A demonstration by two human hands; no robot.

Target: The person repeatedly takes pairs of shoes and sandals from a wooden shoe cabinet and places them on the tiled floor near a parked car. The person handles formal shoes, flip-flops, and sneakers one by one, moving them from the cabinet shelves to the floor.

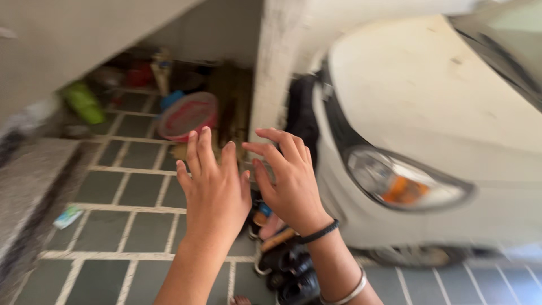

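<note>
My left hand (213,189) and my right hand (288,181) are raised side by side in front of me, fingers spread, backs toward the camera, holding nothing. The right wrist wears a black band and a metal bangle. Beyond and below the hands lies a heap of shoes and sandals (285,265) on the floor, partly hidden by my right forearm. A white car (440,101) stands just to the right, its headlight (403,183) close to my right hand.
Grey floor tiles with pale joints (130,226) spread to the left. A white pillar (274,68) rises behind the hands. Under the stairs sit a red round tub (189,116), a green container (83,103) and other blurred clutter. A small wrapper (68,216) lies on the floor.
</note>
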